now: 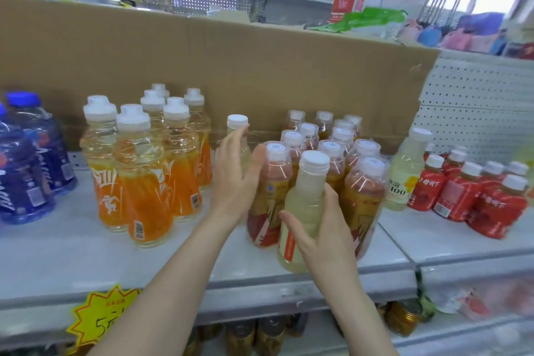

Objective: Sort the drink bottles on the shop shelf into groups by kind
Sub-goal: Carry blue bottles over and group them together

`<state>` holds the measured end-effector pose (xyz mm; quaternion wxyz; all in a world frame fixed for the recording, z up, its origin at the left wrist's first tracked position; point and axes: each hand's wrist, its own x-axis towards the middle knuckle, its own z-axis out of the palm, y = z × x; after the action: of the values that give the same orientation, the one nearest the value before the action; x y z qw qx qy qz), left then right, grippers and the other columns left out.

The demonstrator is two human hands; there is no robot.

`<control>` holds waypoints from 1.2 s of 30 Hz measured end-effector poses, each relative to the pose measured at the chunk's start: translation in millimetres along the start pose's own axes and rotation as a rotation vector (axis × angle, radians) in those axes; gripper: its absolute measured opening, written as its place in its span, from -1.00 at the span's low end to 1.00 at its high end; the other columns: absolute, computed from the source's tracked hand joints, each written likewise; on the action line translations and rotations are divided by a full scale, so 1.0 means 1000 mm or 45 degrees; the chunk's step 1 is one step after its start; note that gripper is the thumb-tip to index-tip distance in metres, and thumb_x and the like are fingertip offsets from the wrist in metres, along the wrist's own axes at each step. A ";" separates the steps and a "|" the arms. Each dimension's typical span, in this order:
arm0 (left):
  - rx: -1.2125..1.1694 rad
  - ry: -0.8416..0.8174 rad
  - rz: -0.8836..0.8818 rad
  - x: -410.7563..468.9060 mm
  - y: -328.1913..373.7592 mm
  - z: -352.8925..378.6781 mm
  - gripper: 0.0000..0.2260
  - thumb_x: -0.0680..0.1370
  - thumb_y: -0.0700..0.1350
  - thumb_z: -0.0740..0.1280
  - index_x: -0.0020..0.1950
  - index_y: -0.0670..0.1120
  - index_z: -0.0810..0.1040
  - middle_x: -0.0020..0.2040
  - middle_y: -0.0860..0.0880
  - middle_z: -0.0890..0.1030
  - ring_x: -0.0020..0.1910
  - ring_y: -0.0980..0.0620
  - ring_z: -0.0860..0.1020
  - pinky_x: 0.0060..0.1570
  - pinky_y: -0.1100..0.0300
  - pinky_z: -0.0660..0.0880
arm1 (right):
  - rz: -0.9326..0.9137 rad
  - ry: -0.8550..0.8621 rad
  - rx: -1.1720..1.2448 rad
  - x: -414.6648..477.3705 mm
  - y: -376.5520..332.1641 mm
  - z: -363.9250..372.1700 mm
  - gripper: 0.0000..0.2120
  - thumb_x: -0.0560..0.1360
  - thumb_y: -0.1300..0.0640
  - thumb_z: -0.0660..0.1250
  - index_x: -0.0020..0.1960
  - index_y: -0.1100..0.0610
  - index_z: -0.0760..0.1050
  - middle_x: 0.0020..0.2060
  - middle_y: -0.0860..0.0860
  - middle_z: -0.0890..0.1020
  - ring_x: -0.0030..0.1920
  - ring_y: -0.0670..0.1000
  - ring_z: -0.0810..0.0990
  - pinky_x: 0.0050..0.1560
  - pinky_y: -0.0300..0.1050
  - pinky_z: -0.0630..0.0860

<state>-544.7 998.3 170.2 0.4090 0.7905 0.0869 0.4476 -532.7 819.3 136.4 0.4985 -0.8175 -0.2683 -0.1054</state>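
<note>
On the shelf, six orange bottles

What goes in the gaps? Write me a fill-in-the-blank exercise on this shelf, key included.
The right hand grips a pale yellow bottle with a ____ cap.
The hand with straight fingers is the person's ____ one.
The blue bottles stand at the far ____ end of the shelf.
Missing words: white; left; left.
</note>
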 end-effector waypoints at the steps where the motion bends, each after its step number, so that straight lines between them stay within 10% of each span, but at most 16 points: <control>1: 0.018 0.071 -0.072 0.007 -0.006 -0.001 -0.41 0.61 0.29 0.08 0.55 0.00 0.26 0.49 0.01 0.36 0.47 0.04 0.31 0.45 0.03 0.26 | 0.012 0.002 0.007 -0.001 -0.001 0.000 -0.28 0.45 -0.23 0.43 0.50 -0.19 0.17 0.29 -0.20 0.49 0.25 -0.15 0.50 0.27 -0.07 0.50; 6: 0.092 -0.113 -0.461 0.034 -0.039 0.000 -0.32 0.61 0.14 0.27 0.62 -0.05 0.07 0.59 -0.08 0.23 0.54 -0.11 0.25 0.47 -0.12 0.25 | 0.060 0.010 0.017 -0.007 -0.003 0.005 -0.22 0.44 -0.14 0.48 0.48 -0.24 0.07 0.27 -0.20 0.48 0.21 -0.12 0.51 0.20 -0.11 0.48; 18: 0.228 0.052 -0.112 -0.032 -0.018 -0.039 -0.51 0.63 0.11 0.25 0.50 -0.04 0.27 0.36 -0.08 0.39 0.25 0.05 0.41 0.22 0.12 0.39 | 0.086 0.074 0.051 -0.013 -0.005 0.013 -0.28 0.48 -0.09 0.47 0.46 -0.18 0.10 0.19 -0.17 0.54 0.17 -0.07 0.56 0.18 0.00 0.54; 24: 0.005 0.129 0.006 -0.056 0.024 -0.083 -0.52 0.61 0.20 0.24 0.45 0.00 0.36 0.28 0.08 0.54 0.17 0.07 0.53 0.13 0.09 0.45 | 0.091 0.228 0.144 -0.017 -0.023 -0.008 -0.34 0.48 -0.15 0.46 0.46 -0.15 0.20 0.04 -0.35 0.52 0.03 -0.38 0.51 0.12 -0.26 0.47; 36: -0.681 -0.314 -0.327 -0.143 0.079 0.007 -0.70 0.54 0.13 0.27 0.18 0.01 0.55 -0.06 0.07 0.68 -0.11 0.10 0.64 -0.19 0.24 0.54 | 0.219 0.336 0.432 -0.067 0.049 -0.117 -0.45 0.46 -0.20 0.40 0.38 -0.11 0.36 -0.05 -0.24 0.65 -0.03 -0.16 0.66 0.03 -0.02 0.61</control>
<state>-641.2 871.1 134.9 0.6630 0.6857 0.0150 0.3001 -551.0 677.8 125.9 0.6669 -0.7209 -0.1438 -0.1219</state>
